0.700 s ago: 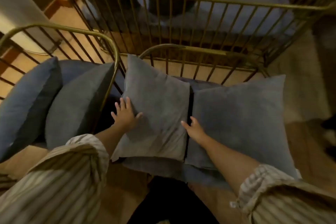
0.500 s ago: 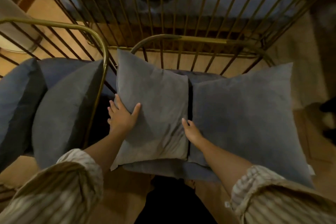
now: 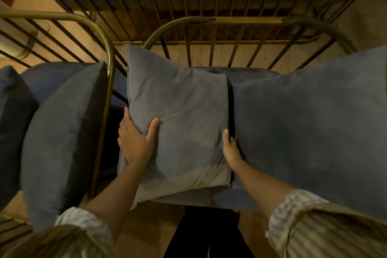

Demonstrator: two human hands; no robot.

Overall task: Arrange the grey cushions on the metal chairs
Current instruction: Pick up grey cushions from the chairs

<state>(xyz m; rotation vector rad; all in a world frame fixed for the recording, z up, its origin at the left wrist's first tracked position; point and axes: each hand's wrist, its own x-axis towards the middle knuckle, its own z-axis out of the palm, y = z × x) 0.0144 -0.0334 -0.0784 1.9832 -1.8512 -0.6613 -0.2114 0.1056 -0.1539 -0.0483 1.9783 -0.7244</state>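
At centre frame, the left hand (image 3: pixel 135 142) grips the left edge of a grey cushion (image 3: pixel 180 123), thumb on top and fingers curled under. The right hand (image 3: pixel 231 150) presses into the gap between it and a second cushion (image 3: pixel 310 128) at right, its fingers mostly hidden, so their grip cannot be told. Both cushions lie on a chair (image 3: pixel 240 20); another cushion (image 3: pixel 60 132) leans in the chair at left.

Two square grey cushions sit edge to edge on the brass-coloured metal chair (image 3: pixel 240 20): the left cushion (image 3: pixel 180 115) at 12 o'clock, the right cushion (image 3: pixel 310 123) at 3 o'clock. Another grey cushion (image 3: pixel 60 132) stands on the neighbouring chair (image 3: pixel 106 73) at 9 o'clock.
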